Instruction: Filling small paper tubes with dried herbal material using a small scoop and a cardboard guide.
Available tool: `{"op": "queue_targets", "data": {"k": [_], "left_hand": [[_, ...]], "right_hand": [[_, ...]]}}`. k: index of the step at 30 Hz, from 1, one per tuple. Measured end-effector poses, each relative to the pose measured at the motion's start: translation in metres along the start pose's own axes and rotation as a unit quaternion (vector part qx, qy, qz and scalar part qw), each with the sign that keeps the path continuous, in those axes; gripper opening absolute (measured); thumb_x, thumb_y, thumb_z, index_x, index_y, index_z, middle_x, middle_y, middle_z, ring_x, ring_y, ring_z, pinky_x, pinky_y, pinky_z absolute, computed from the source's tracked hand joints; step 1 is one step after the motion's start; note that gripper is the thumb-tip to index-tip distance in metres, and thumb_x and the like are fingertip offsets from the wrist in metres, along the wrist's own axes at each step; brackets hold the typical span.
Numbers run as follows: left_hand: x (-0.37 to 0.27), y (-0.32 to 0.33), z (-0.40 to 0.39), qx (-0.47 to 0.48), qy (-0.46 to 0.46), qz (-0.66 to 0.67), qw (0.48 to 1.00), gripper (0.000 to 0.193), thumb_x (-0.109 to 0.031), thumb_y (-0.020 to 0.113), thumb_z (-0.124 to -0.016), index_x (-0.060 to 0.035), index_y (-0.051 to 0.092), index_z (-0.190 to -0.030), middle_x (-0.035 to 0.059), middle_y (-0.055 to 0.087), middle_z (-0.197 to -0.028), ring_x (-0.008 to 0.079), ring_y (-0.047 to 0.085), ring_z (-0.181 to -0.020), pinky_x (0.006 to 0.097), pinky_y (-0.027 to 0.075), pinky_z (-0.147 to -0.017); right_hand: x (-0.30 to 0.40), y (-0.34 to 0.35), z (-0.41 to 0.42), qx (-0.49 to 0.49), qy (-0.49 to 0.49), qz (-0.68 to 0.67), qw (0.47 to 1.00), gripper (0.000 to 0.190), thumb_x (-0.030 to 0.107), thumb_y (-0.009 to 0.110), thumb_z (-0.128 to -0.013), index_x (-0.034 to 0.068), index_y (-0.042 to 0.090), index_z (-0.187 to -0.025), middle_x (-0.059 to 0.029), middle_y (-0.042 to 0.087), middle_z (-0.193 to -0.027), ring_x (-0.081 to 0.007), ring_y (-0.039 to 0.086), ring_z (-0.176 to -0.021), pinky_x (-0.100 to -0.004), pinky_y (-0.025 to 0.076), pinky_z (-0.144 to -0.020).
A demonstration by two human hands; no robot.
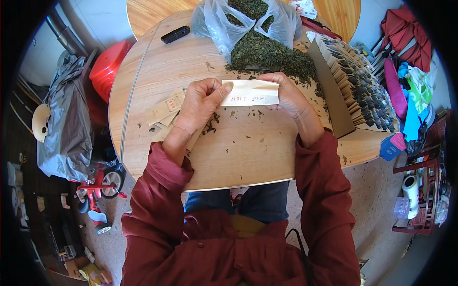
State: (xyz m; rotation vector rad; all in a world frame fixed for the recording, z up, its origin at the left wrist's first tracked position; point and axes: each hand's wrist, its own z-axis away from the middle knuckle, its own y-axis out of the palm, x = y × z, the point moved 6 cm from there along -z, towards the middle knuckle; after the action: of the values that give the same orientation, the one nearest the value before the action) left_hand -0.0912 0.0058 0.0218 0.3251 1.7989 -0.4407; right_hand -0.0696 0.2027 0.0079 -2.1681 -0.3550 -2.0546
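Observation:
Both hands hold one small paper packet, which bears red writing, above the wooden tabletop. My left hand pinches its left end between thumb and fingers. At its right end, my right hand grips it, partly behind the paper. Several paper packets lie spread beside and under my left wrist. Beyond the hands, a heap of dried tea-like leaves spills from a clear plastic bag. To the right stands a cardboard box packed with rows of paper packets.
A black object lies at the table's back left. Loose leaves dot the tabletop. A red plastic stool and a child's red tricycle are on the left; a blue and pink box is by the table's right edge.

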Motion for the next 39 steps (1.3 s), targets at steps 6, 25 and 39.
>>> {"op": "queue_targets", "data": {"k": [6,25,39], "left_hand": [[-0.002,-0.004,-0.003,0.029,-0.026,0.104,0.994,0.033,-0.027,0.070,-0.091,-0.0056,0.061,-0.069,-0.0064,0.050,-0.057,0.0029,0.040,-0.052,0.0202,0.033,-0.049],[-0.028,0.030,0.020,0.036,0.200,-0.374,0.905,0.065,-0.009,0.080,-0.067,-0.0001,0.051,-0.125,0.0206,0.060,-0.114,0.0405,0.060,-0.101,0.0425,0.052,-0.084],[-0.028,0.028,0.018,0.028,0.190,-0.352,0.916,0.052,-0.009,0.077,-0.070,-0.0002,0.055,-0.116,0.0213,0.063,-0.106,0.0405,0.062,-0.093,0.0437,0.052,-0.080]], "right_hand": [[0.018,0.010,0.003,-0.064,0.012,0.121,0.991,0.016,0.005,0.066,-0.085,0.005,0.070,-0.100,0.0009,0.065,-0.071,-0.0026,0.054,-0.050,-0.0182,0.039,-0.040],[0.015,0.021,0.004,0.022,0.049,0.139,0.989,0.018,0.002,0.060,-0.082,0.002,0.070,-0.098,0.0014,0.065,-0.073,-0.0035,0.056,-0.055,-0.0182,0.043,-0.046],[0.038,0.010,0.016,0.035,0.036,0.144,0.988,0.025,0.010,0.058,-0.089,0.001,0.066,-0.111,-0.0009,0.064,-0.071,-0.0051,0.055,-0.055,-0.0182,0.043,-0.049]]}}
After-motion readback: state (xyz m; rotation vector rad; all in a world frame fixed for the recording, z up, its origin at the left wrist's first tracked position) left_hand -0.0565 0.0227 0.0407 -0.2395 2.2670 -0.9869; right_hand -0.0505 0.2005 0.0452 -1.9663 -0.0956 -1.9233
